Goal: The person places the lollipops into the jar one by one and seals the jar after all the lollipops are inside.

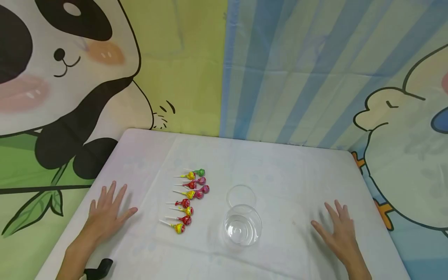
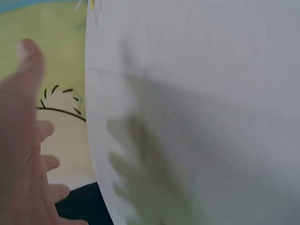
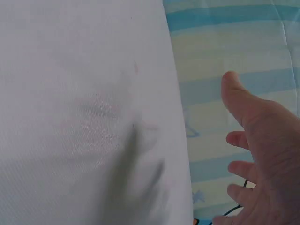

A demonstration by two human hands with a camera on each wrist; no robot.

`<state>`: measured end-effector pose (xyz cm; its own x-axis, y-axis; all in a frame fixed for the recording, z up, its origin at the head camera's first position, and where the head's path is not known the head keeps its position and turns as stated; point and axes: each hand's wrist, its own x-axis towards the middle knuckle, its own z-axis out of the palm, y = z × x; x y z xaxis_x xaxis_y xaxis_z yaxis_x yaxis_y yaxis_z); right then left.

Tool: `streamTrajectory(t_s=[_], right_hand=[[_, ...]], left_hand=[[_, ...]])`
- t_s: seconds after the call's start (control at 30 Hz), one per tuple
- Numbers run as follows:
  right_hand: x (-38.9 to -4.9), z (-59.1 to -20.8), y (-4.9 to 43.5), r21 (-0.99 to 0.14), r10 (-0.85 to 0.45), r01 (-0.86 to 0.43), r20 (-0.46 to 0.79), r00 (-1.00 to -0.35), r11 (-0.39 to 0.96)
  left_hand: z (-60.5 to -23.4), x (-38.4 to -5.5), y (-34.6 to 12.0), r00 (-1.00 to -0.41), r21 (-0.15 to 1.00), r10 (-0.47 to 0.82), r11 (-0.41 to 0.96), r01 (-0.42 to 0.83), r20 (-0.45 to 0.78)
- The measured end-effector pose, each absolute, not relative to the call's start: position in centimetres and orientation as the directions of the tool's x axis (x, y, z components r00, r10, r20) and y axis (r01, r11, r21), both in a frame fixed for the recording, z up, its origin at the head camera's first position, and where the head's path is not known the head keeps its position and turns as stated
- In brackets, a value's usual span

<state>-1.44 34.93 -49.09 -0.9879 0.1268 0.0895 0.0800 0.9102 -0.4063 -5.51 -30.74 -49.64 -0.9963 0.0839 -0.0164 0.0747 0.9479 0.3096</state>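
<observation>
On the table (image 1: 290, 186), lollipops (image 1: 190, 194) lie left of a cup (image 1: 258, 227) and the lid (image 1: 241, 195) behind it.

Site type: tabletop work area screened by creased, printed sheeting (image 1: 189, 77); the room type beyond it cannot be determined. Identifying features: white-covered table (image 1: 294, 182); panda print (image 1: 75, 83) at left; blue stripes (image 1: 259, 70) at far side; white cartoon animal (image 1: 409, 167) at right.

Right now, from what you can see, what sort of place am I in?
Probably an indoor play corner or tabletop booth: a white-covered table holds lollipops and a clear container, with a cartoon panda and blue stripes on the hangings around it.
</observation>
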Motion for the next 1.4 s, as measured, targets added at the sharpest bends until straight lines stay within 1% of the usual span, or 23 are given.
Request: streamTrajectory(t_s=[0.07,0.13,0.2,0.3,0.4,0.5,0.63,0.8,0.93,1.1,1.2,1.4], right_hand=[[-1.4,-49.2,34.3,-0.509,0.076,-0.002,0.133,-0.988,0.86],[-1.4,-49.4,33.5,-0.57,0.041,-0.07,0.179,-0.983,0.819],[-1.3,-49.5,32.5,-0.606,0.015,-0.126,0.222,-0.975,0.785],[-1.1,-49.8,30.8,-0.66,-0.051,-0.223,0.269,-0.962,0.718],[-0.9,-50.1,29.1,-0.728,-0.145,-0.319,0.294,-0.945,0.607],[-0.6,-50.6,27.5,-0.807,-0.222,-0.344,0.268,-0.937,0.48],[-0.4,-51.0,25.3,-0.883,-0.313,-0.329,0.225,-0.923,0.334],[-0.5,-50.8,22.7,-0.874,-0.404,-0.428,0.313,-0.86,0.233],[-0.7,-50.7,21.4,-0.859,-0.429,-0.462,0.339,-0.837,0.222],[-1.0,-50.8,20.6,-0.867,-0.424,-0.415,0.278,-0.862,0.275],[-1.1,-50.9,20.3,-0.861,-0.407,-0.387,0.241,-0.881,0.33],[-1.0,-51.1,20.0,-0.847,-0.39,-0.335,0.168,-0.905,0.412]], left_hand=[[-49.9,-5.4,-30.1,-0.99,0.336,0.137,0.932,0.133,0.009],[-49.9,-5.1,-29.2,-0.984,0.366,0.179,0.914,0.174,0.019],[-49.8,-4.8,-28.2,-0.976,0.387,0.213,0.898,0.21,0.037],[-49.4,-4.1,-26.8,-0.971,0.395,0.24,0.891,0.222,0.003],[-49.3,-3.5,-25.8,-0.962,0.392,0.274,0.884,0.253,0.002],[-49.5,-3.2,-25.1,-0.955,0.393,0.296,0.879,0.27,-0.006],[-49.7,-3.1,-24.5,-0.952,0.371,0.307,0.885,0.28,-0.014],[-50.2,-3.1,-24.1,-0.946,0.327,0.325,0.892,0.311,0.013],[-50.4,-3.1,-23.9,-0.941,0.308,0.336,0.891,0.333,0.044],[-50.5,-3.2,-23.5,-0.937,0.292,0.343,0.892,0.346,0.062],[-50.6,-3.2,-23.3,-0.936,0.285,0.345,0.892,0.35,0.069],[-50.8,-3.4,-23.2,-0.94,0.303,0.337,0.891,0.338,0.057]])
